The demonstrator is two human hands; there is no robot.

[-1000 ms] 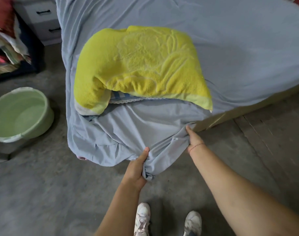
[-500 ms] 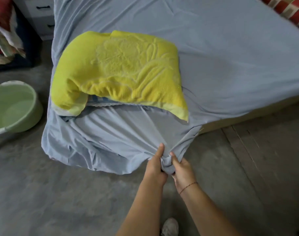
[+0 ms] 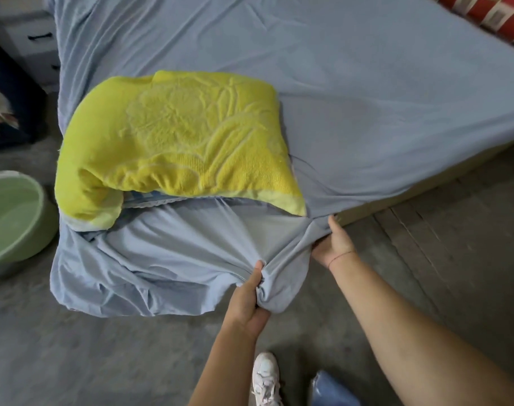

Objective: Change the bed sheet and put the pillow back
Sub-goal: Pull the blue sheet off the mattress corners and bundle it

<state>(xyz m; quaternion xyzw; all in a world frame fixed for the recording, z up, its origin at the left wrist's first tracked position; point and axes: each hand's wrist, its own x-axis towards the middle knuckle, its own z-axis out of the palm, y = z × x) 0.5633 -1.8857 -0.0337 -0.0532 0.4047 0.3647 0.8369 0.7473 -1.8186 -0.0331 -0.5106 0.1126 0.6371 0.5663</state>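
Two grips on the sheet — left hand bunching, right hand pinching — we could tug the pillow off.

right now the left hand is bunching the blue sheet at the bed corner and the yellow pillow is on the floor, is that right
Not quite: the yellow pillow lies on the bed, on top of the blue sheet, not on the floor; the head view shows it. The left hand is bunching that sheet at the bed corner.
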